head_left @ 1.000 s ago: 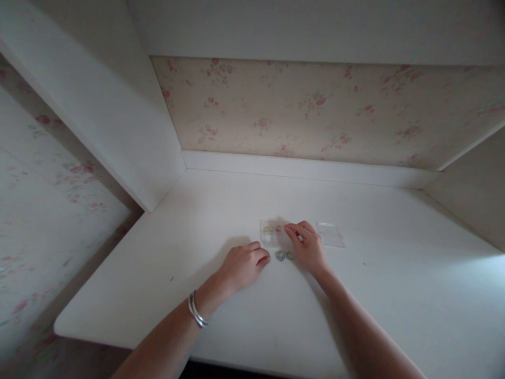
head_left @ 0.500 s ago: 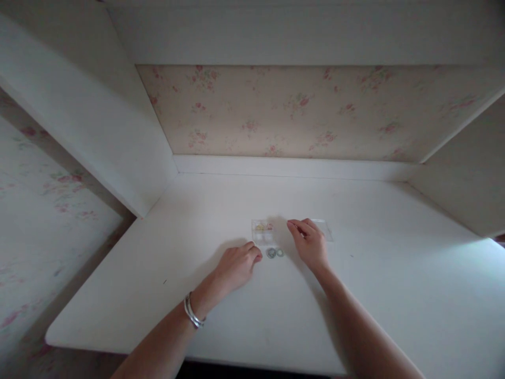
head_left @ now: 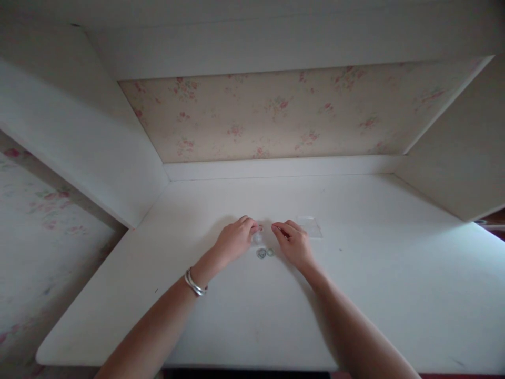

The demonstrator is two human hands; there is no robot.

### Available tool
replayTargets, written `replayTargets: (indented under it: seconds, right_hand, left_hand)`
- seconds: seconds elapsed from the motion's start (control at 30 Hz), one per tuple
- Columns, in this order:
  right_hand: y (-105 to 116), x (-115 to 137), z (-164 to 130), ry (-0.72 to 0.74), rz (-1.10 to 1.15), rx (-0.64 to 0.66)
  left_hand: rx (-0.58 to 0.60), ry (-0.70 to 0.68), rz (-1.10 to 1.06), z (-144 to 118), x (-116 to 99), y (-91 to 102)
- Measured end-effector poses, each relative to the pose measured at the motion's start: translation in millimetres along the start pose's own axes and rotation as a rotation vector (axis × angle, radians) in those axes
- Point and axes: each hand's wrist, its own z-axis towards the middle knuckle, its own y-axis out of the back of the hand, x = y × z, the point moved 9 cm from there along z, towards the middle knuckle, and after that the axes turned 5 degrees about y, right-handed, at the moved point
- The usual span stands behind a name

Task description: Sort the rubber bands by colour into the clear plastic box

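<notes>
Two hands rest on a white desk [head_left: 355,295] below floral wallpaper [head_left: 276,116]

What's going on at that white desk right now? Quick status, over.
Left hand on small clear box. Right hand pinched just right of it, contents too small to tell. Two small rings on desk; clear lid behind right hand.
</notes>
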Motion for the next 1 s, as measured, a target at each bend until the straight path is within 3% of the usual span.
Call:
replayTargets:
  seconds: [0.23, 0.37, 0.57, 0.77, 1.0]
  right_hand:
    - [0, 3, 0, 0.023, -0.024, 0.027]
    - [1, 6, 0, 0.038, -0.041, 0.051]
    - [3, 7, 1, 0.039, -0.052, 0.046]
    - [-4, 5, -2, 0.047, -0.068, 0.055]
    - [-14, 2, -5, 0.018, -0.073, 0.078]
  left_hand:
    - [0.073, -0.012, 0.083, 26, -3, -23.3]
    - [0.045, -0.017, 0.054, 27, 0, -23.5]
    - [-0.017, 0.002, 0.008, -3, 6, -9.2]
    - [0.06, -0.054, -0.049, -44, -8, -26.0]
    - [0.061, -0.05, 0.018, -50, -11, -38.5]
